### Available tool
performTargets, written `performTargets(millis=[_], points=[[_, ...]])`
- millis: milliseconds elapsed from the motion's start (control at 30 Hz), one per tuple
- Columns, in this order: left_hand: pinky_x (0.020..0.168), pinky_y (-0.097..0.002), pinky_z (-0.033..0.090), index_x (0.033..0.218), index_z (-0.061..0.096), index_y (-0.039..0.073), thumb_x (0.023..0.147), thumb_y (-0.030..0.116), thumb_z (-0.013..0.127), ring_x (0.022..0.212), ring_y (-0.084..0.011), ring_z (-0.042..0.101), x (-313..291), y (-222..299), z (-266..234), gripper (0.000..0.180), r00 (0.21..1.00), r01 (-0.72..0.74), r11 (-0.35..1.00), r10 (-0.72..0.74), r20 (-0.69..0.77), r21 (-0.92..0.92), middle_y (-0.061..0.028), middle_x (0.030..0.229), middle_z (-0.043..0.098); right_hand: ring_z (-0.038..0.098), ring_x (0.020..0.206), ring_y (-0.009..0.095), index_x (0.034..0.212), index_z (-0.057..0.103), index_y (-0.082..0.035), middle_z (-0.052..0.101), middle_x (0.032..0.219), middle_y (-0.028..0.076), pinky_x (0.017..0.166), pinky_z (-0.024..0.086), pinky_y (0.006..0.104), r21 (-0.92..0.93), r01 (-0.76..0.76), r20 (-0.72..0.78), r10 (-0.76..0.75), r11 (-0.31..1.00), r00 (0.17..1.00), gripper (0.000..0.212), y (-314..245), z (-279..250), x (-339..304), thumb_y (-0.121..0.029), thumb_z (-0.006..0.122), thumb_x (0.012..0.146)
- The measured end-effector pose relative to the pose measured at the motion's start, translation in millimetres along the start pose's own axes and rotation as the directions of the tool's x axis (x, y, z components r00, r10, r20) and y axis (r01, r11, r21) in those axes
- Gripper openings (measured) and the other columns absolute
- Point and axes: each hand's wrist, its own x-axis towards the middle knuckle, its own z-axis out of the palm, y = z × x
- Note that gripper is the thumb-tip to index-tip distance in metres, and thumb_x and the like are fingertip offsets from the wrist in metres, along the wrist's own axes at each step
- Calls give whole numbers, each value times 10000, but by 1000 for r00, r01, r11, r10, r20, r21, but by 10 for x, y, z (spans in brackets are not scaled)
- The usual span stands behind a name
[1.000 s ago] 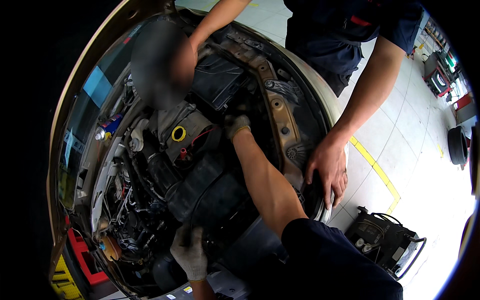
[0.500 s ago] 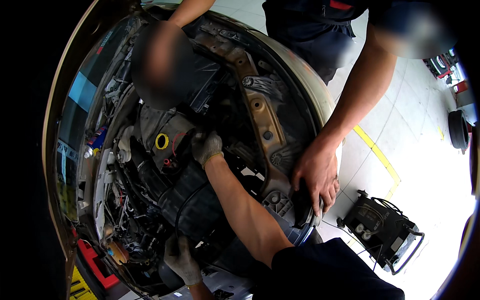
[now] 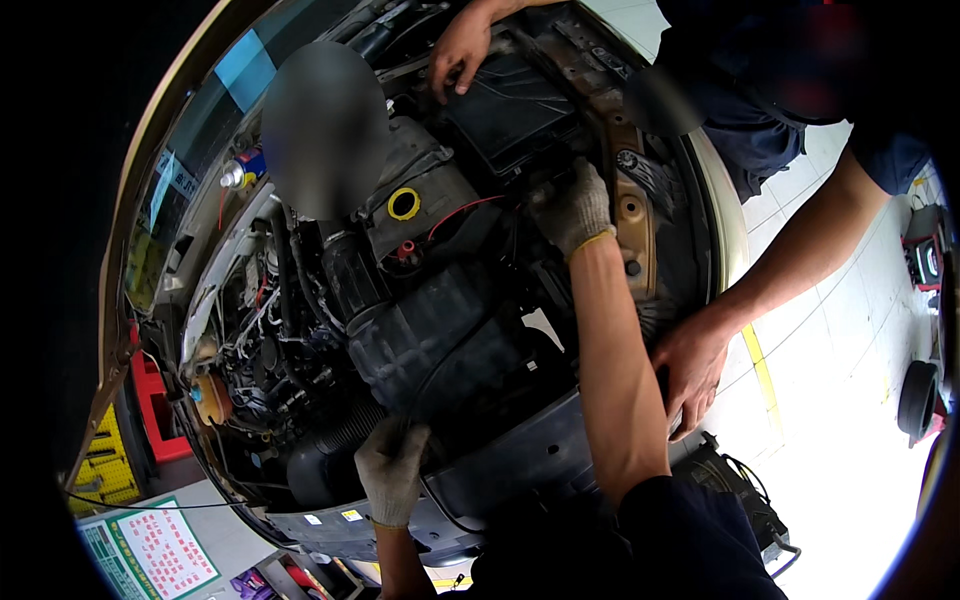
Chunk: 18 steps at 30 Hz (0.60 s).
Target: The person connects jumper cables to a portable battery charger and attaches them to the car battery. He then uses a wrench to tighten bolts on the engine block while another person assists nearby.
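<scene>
My left hand [image 3: 390, 472], in a pale knitted glove, is closed at the near edge of the engine bay. Its fingers pinch a thin black hose [image 3: 440, 370], which curves away over a dark plastic engine cover [image 3: 432, 335]. My right hand [image 3: 578, 212], gloved alike, reaches deep beside a black box [image 3: 515, 115] and the brown front crossmember [image 3: 632, 205]. Its fingers curl into shadow, closed around something dark that I cannot make out. Left of it are a yellow ring [image 3: 403, 204] and a thin red tube [image 3: 460, 215].
A co-worker's hand [image 3: 462, 50] hovers by the black box; the other hand [image 3: 692, 365] rests on the car's front edge. A spray can [image 3: 242, 168] lies by the windscreen. A black wheeled machine [image 3: 735, 490] stands on the floor, and a tyre [image 3: 917, 398] lies farther right.
The view has shifted, so the engine bay sits further right and lower. My right hand stays deep near the front crossmember; my left still pinches the hose. The co-worker's far hand now shows by the box.
</scene>
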Motion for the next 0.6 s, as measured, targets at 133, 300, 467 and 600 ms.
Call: performTargets(millis=[133, 300, 467, 600], points=[[614, -298, 542, 1030, 781, 30, 888, 232, 821, 648, -162, 707, -42, 15, 10, 250, 889, -299, 931, 193, 415, 209, -87, 778, 753, 619, 733, 256, 1090, 562, -118, 622, 868, 90, 597, 463, 371, -371, -34, 150, 96, 928, 984, 228, -196, -78, -169, -318, 635, 1008], [785, -369, 584, 1228, 726, 91, 922, 499, 736, 855, -217, 745, 15, 159, 36, 510, 603, -499, 810, 69, 795, 308, -96, 1012, 778, 721, 939, 294, 1239, 563, -10, 704, 1118, 218, 746, 612, 407, -725, 578, 574, -135, 374, 807, 332, -441, -101, -378, -56, 701, 941], [961, -387, 567, 1332, 664, 76, 957, 536, 677, 1077, -276, 743, 430, 273, 335, 595, 832, -282, 947, 163, 530, 152, -120, 1214, 754, 727, 932, 306, 1277, 594, -13, 704, 1197, 237, 729, 612, 361, -437, -4, 596, 293, 900, 747, 311, -562, 69, -860, -180, 562, 1017], [1028, -432, 538, 1475, 481, -12, 923, 615, 684, 1179, -342, 693, 926, 359, 944, 861, 830, -520, 853, 516, 212, -44, -191, 1245, 721, 728, 848, 281, 1273, 626, -11, 738, 1101, 164, 652, 591, 386, -509, 145, 530, 176, 848, 829, 352, -328, 115, -1335, -255, 492, 1058]])
